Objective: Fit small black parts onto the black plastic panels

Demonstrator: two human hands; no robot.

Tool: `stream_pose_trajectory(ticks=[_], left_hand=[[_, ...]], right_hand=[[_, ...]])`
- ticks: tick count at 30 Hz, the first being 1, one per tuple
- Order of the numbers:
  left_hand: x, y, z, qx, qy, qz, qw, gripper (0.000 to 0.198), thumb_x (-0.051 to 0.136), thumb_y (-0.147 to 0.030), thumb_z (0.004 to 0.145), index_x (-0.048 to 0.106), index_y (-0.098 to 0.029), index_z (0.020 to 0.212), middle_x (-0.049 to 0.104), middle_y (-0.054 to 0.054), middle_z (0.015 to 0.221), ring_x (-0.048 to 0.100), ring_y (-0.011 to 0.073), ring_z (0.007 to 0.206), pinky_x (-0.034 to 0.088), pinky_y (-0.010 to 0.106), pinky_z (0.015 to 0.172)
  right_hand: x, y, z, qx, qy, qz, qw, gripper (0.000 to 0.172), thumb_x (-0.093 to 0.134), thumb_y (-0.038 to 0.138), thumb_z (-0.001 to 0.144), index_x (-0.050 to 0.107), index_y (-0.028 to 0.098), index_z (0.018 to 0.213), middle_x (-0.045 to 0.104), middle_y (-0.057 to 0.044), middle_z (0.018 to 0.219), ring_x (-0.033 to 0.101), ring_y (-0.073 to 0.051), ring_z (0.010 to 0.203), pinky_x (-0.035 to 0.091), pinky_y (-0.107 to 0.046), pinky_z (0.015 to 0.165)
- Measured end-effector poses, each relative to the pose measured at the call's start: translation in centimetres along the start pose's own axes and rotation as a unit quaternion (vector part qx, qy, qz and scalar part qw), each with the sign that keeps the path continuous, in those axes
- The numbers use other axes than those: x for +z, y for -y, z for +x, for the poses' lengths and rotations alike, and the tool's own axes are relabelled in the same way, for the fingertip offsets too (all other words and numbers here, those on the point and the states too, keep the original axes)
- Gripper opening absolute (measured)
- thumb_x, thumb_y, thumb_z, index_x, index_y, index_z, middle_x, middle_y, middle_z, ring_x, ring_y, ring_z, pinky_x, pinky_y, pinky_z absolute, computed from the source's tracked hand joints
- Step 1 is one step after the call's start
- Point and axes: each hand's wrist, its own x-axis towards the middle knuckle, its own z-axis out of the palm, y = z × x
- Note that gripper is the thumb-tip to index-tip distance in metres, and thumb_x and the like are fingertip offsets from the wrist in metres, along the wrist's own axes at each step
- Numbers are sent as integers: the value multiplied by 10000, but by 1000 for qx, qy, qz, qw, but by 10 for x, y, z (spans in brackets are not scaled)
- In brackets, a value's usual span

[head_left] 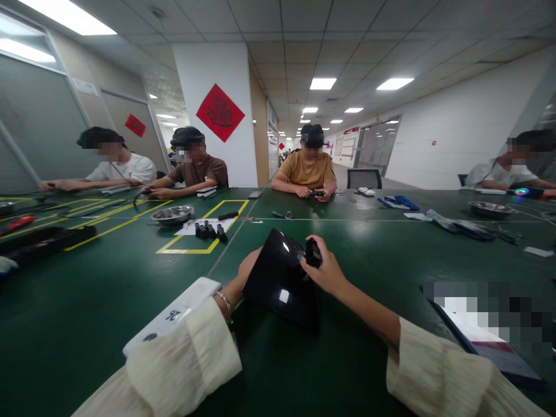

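A glossy black flat device (pixel 278 284) is tilted up off the green table (pixel 339 359) in front of me. My left hand (pixel 245 269) grips its left edge from behind, with the fingers mostly hidden. My right hand (pixel 324 269) is closed on a small black block (pixel 313 253) at the device's upper right corner. A white rectangular case with a handwritten label (pixel 174 315) lies beside my left forearm.
Several small black cylinders (pixel 209 231) and a metal bowl (pixel 172 215) sit further out on the left. Three people sit across the table and one at the right. Black trays (pixel 43 240) lie at the left, a book (pixel 486 339) at the right.
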Motion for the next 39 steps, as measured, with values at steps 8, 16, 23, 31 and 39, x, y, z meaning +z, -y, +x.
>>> stream_pose_trajectory(ticks=[8, 16, 23, 31, 39], left_hand=[[-6, -7, 24, -80, -60, -65, 993, 87, 446, -229, 666, 491, -183, 608, 504, -20, 530, 494, 148, 528, 378, 270, 553], [-17, -17, 26, 0, -108, -76, 991, 57, 495, -223, 656, 526, -177, 671, 482, -43, 617, 457, 128, 636, 356, 245, 643], [-10, -9, 19, 19, -93, -76, 993, 86, 500, -261, 660, 522, -183, 688, 495, -33, 659, 467, 138, 671, 362, 253, 667], [-9, -6, 19, 36, -114, -62, 991, 124, 470, -298, 690, 515, -193, 738, 513, -25, 716, 485, 144, 721, 380, 254, 708], [-1, 2, 15, 56, -102, -46, 992, 111, 466, -290, 712, 516, -195, 740, 534, -21, 708, 506, 149, 729, 385, 259, 707]], right_hand=[[1, -5, 7, -1, -4, -62, 998, 468, 531, 335, 745, 375, 215, 1170, 544, 20, 741, 556, -139, 616, 439, -258, 600], [12, 1, 18, -10, 75, -193, 978, 516, 518, 382, 761, 369, 184, 1215, 598, -19, 760, 584, -175, 641, 407, -265, 607], [29, 20, 15, 1, 128, -322, 938, 719, 511, 455, 791, 215, 211, 1399, 617, -90, 989, 612, -227, 820, 429, -319, 693], [52, 66, -25, -130, 90, -395, 905, 464, 451, 339, 846, 429, 151, 1269, 490, -163, 1090, 488, -276, 945, 411, -425, 791], [61, 57, -37, -212, 321, -303, 872, 448, 387, 481, 878, 440, 334, 1298, 363, -65, 1391, 278, -301, 1266, 249, -527, 1002]])
